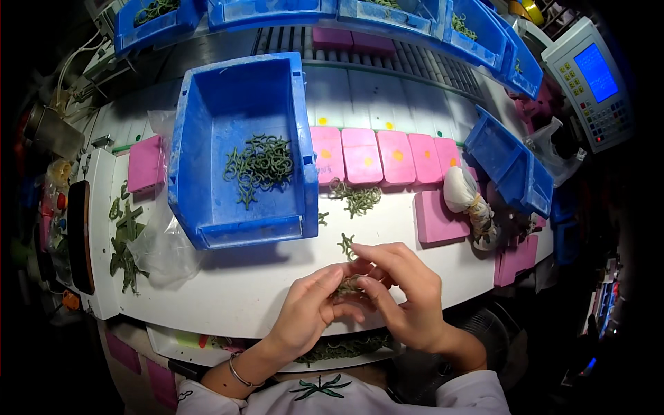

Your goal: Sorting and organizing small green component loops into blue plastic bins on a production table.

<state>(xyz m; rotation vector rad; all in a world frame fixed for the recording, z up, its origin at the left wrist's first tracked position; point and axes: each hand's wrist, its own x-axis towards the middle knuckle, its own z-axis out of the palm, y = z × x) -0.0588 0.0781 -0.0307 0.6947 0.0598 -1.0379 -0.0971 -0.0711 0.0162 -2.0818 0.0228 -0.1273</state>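
Note:
Over the front of the white table my two hands meet. My left hand (309, 304) is cupped and closed round some small green curved pieces (349, 287), partly hidden by the fingers. My right hand (413, 297) bends over it, with thumb and fingers closed onto the same pieces. A branched green piece (346, 243) shows just beyond my right index fingertip; whether that finger touches it I cannot tell. Farther off lies a small heap of similar green pieces (361, 199). More of them, a darker pile (259, 166), lie inside the large blue bin (238, 234) on the left.
Pink blocks (361, 155) stand in a row behind the heap. On the right are a tied white bag (460, 190), a blue bin (494, 149) and a keypad device (595, 72) with a lit screen. Green scraps (126, 238) and a clear plastic bag (166, 252) lie left.

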